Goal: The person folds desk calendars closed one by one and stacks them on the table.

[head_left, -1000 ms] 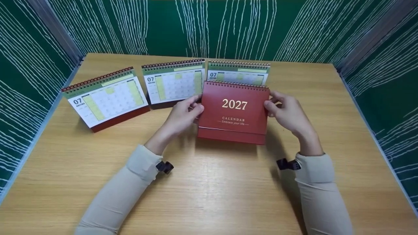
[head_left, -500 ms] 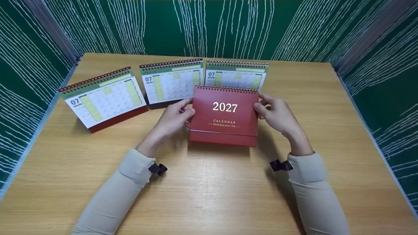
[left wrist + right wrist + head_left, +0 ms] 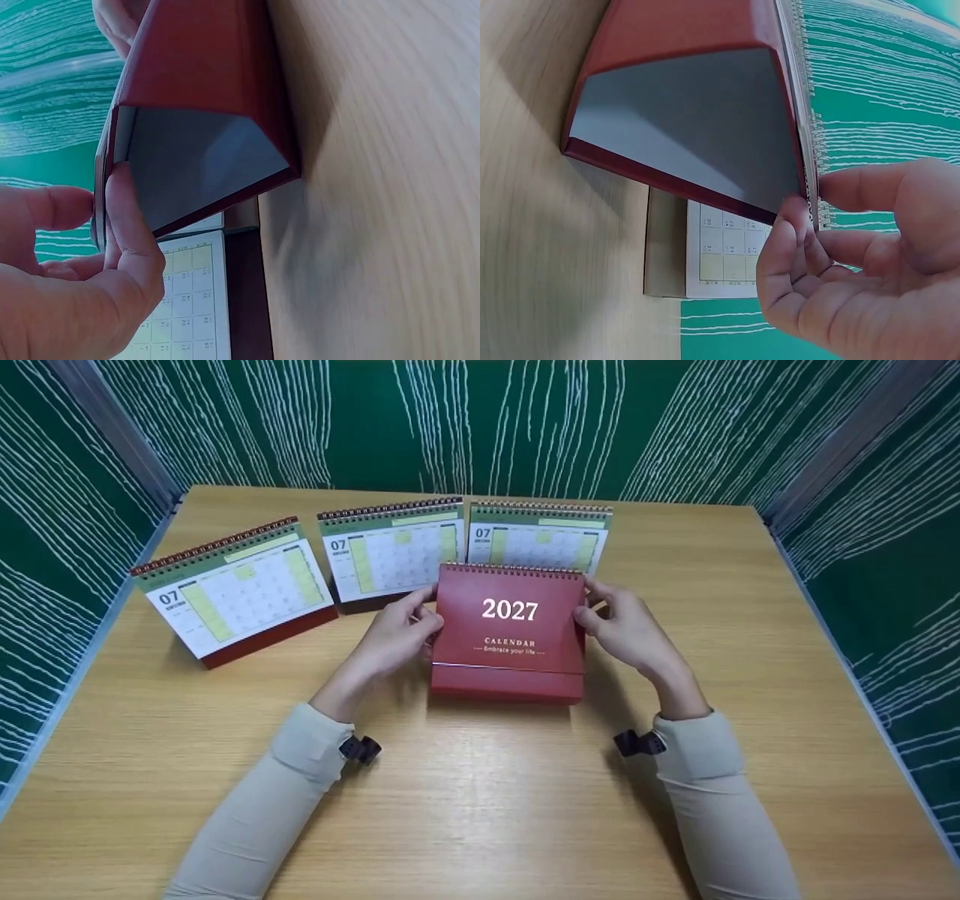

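Pinching opposite side edges of a red 2027 spiral desk calendar [image 3: 510, 628], the left hand [image 3: 394, 637] and right hand [image 3: 630, 631] hold it between thumbs and fingers, its cover facing the near side. It leans back over the middle of the wooden table [image 3: 480, 810]; whether its base touches the wood is hard to tell. On its far side stands the right-hand calendar [image 3: 536, 538], its lower part hidden. The middle calendar [image 3: 394, 555] stands just left of that, the left-hand calendar [image 3: 244, 596] angled farther left, all three showing 07.
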`<state>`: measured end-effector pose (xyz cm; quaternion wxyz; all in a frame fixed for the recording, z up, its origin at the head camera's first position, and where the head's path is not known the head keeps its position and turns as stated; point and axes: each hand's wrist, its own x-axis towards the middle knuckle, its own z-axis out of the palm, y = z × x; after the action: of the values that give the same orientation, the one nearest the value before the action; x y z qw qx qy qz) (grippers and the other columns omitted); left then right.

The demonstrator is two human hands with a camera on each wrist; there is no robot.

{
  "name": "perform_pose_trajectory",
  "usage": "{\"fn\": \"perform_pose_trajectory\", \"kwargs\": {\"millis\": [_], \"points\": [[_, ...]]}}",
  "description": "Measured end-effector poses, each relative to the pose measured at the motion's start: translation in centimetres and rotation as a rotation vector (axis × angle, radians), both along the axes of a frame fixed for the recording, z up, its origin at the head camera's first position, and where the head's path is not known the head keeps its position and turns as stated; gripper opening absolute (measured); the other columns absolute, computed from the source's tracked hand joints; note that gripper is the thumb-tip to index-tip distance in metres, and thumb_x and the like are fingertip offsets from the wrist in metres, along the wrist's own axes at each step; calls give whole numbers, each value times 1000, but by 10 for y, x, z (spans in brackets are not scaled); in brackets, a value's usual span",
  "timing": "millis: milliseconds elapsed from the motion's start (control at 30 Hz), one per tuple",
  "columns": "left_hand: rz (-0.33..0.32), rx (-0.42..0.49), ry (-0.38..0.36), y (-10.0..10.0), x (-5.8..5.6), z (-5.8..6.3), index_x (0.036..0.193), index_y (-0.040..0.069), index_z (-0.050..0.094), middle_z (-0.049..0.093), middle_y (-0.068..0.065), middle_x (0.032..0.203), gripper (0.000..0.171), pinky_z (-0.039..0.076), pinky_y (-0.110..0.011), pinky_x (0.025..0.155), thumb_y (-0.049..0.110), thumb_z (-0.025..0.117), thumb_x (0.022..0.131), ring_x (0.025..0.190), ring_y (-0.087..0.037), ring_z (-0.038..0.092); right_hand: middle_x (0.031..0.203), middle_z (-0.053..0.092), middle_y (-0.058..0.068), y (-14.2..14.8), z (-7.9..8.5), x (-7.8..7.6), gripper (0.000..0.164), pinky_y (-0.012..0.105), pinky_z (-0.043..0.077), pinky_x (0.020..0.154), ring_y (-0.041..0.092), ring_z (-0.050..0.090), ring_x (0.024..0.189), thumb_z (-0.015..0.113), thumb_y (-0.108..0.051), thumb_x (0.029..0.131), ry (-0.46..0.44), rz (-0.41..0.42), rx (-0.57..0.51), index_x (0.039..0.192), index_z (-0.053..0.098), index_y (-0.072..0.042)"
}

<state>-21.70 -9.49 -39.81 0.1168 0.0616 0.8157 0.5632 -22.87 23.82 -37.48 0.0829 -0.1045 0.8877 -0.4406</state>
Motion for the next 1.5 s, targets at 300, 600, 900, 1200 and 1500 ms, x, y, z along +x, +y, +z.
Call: {"fn": "perform_pose_trajectory", "kwargs": {"millis": [300,600,900,1200,1500], "points": [[-39,-66,51,1,-2,-4,169,16,30,61,-10,107,70,54,-34,86,19,58,104,97,-22,61,127,58,15,-2,-6,-2,66,31,54,84,30,58,111,58,-13,108,4,-3,24,168,32,-14],[-20,-80,75,0,-5,-12,168,12,29,47,-16,128,74,46,-35,93,12,61,102,114,-26,52,130,54,17,-6,-16,-6,69,31,56,87,31,58,115,62,-11,107,18,-1,9,168,30,-12],[-40,-96,66,3,-6,-14,170,17,23,44,-16,143,73,42,-42,108,14,57,105,126,-26,46,130,56,18,-10,-20,-7,66,34,57,90,30,60,113,59,-9,108,23,-14,-13,168,31,-10],[-19,-63,55,5,-5,-16,169,5,22,42,-20,151,74,35,-44,121,8,57,104,133,-28,46,137,49,20,-8,-24,-9,68,44,51,100,32,49,125,57,-9,108,18,4,8,169,27,-12],[-10,-34,27,6,-5,-16,169,6,22,43,-19,148,75,33,-43,122,6,59,103,133,-28,47,141,50,18,-12,-25,-9,67,48,55,102,34,56,124,57,-11,109,-6,31,21,169,29,-14]]}}
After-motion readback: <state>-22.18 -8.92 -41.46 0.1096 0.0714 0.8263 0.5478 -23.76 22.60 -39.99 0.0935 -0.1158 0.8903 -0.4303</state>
